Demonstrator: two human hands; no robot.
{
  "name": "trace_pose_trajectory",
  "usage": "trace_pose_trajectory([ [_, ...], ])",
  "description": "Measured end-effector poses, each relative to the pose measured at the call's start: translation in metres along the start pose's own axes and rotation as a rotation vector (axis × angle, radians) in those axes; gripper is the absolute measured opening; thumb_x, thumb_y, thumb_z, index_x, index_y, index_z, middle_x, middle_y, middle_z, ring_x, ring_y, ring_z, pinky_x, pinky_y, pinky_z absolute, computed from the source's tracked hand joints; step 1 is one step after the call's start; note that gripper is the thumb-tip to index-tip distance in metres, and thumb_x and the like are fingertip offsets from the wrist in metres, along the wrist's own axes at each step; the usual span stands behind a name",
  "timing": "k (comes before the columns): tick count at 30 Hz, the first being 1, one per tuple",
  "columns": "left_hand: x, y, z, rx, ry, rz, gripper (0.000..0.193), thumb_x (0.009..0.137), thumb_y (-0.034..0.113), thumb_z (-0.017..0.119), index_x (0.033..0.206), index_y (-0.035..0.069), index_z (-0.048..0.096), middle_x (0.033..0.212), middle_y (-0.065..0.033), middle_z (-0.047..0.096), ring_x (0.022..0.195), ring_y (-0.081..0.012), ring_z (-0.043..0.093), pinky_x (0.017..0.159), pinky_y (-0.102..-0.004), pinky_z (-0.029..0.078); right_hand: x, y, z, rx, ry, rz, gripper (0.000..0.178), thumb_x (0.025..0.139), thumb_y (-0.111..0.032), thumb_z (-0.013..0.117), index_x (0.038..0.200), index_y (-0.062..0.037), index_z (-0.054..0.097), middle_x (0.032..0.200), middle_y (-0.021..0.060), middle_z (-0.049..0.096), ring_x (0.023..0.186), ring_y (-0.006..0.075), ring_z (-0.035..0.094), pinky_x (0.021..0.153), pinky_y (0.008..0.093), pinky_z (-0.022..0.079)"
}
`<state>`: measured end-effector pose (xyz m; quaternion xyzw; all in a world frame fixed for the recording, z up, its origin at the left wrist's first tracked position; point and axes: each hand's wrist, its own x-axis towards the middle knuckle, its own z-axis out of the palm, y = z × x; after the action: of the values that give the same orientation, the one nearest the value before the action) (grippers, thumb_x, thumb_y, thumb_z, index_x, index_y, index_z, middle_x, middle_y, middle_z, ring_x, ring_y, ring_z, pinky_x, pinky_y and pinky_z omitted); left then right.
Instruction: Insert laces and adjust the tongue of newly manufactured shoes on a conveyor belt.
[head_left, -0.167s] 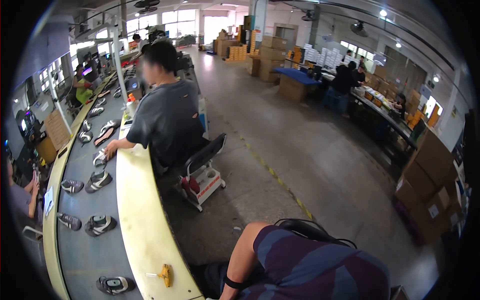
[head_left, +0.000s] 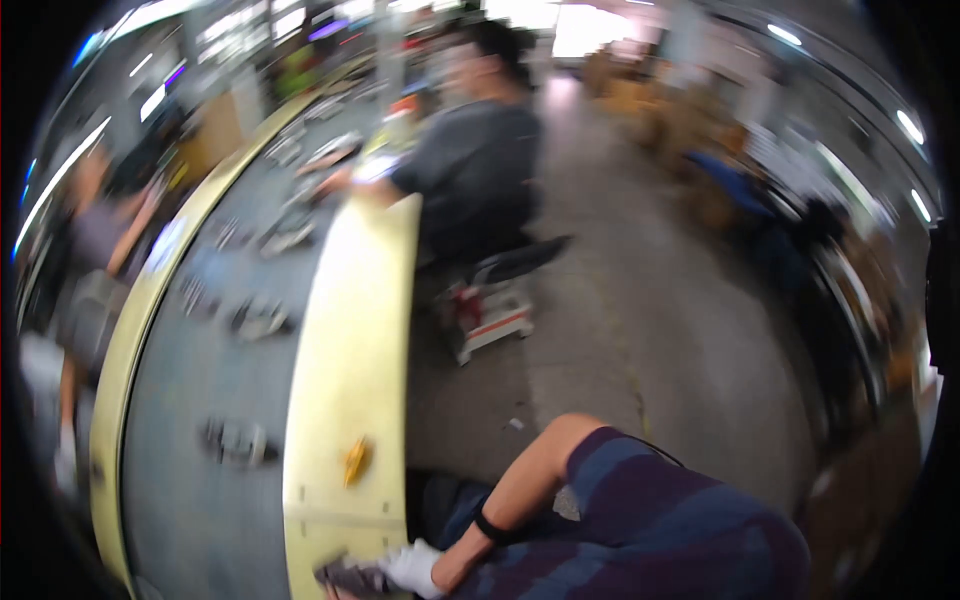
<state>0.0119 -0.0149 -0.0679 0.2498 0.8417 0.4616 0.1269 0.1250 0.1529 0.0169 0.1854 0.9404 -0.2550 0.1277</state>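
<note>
In the head view, blurred by motion, the right grip (head_left: 412, 568) — a hand in a white glove — is at the lower edge, closed on the right end of a dark shoe (head_left: 352, 577), though the blur hides how each finger sits. The shoe is at the near end of a pale yellow surface (head_left: 345, 330), on this side of a seam that crosses it. A skin-toned patch shows under the shoe at the picture's edge; whether it belongs to the left grip, and how far open that is, I cannot tell. The right forearm (head_left: 535, 485) wears a black band (head_left: 491, 526) near the wrist and comes out of a striped sleeve (head_left: 640, 490). Farther up the surface, beyond the seam, lies a yellow tool (head_left: 356, 461). Left of the surface runs a grey-blue belt (head_left: 215, 520) with several shoes spread along it, the nearest a dark-and-light shoe (head_left: 238, 442) — roughly level with the tool. Beyond, a seated person (head_left: 480, 165) in a dark shirt reaches an arm over the belt.
</note>
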Motion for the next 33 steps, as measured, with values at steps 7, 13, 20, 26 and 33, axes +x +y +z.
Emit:
trace_pose_trajectory([
  [7,0.005,0.122,-0.005,-0.162,0.24,-0.148,0.043,0.102,0.003,0.048,0.144,-0.002,0.057,0.155,-0.0203,0.052,0.147,-0.0318,0.046,0.123,-0.0399,0.033,-0.013,-0.006,-0.087,0.134,-0.308,0.033,0.089,0.08,-0.039,0.086,0.14,0.004,0.036,0.131,0.0312,0.054,0.122,0.0483,0.057,0.101,0.0549,0.05],
  [13,-0.011,0.127,-0.01,-0.24,0.297,-0.224,0.035,0.107,0.012,0.049,0.138,-0.001,0.061,0.151,-0.0206,0.056,0.146,-0.0331,0.048,0.122,-0.0395,0.034,0.005,0.009,-0.095,0.221,-0.59,-0.114,0.103,0.086,-0.031,0.083,0.151,0.0145,0.018,0.146,0.041,0.04,0.133,0.0552,0.05,0.11,0.0513,0.046],
  [20,-0.031,0.162,-0.026,-0.271,0.216,-0.337,0.037,0.109,0.021,0.049,0.135,-0.002,0.062,0.142,-0.0193,0.062,0.135,-0.0307,0.058,0.116,-0.0379,0.041,0.043,0.035,-0.124,0.217,-0.804,-0.305,0.096,0.09,-0.028,0.076,0.156,0.0112,0.019,0.132,0.0398,0.057,0.121,0.0485,0.063,0.104,0.0482,0.051],
  [26,-0.027,0.177,-0.036,-0.122,0.214,-0.374,0.035,0.103,0.015,0.056,0.134,0.0,0.059,0.141,-0.0206,0.061,0.127,-0.0385,0.061,0.106,-0.0428,0.05,0.099,0.016,-0.152,0.322,-0.381,-0.457,0.035,0.091,-0.015,0.077,0.122,0.0003,0.068,0.09,0.0165,0.073,0.083,0.0276,0.073,0.074,0.0395,0.057],
  [33,-0.026,0.181,-0.044,-0.154,0.177,-0.42,0.037,0.101,0.011,0.058,0.138,0.002,0.058,0.14,-0.0199,0.061,0.129,-0.0367,0.06,0.107,-0.0425,0.049,0.121,-0.003,-0.137,0.135,-0.568,-0.774,0.018,0.092,-0.017,0.075,0.102,-0.0052,0.066,0.08,0.0172,0.067,0.071,0.0367,0.068,0.064,0.0417,0.054],
])
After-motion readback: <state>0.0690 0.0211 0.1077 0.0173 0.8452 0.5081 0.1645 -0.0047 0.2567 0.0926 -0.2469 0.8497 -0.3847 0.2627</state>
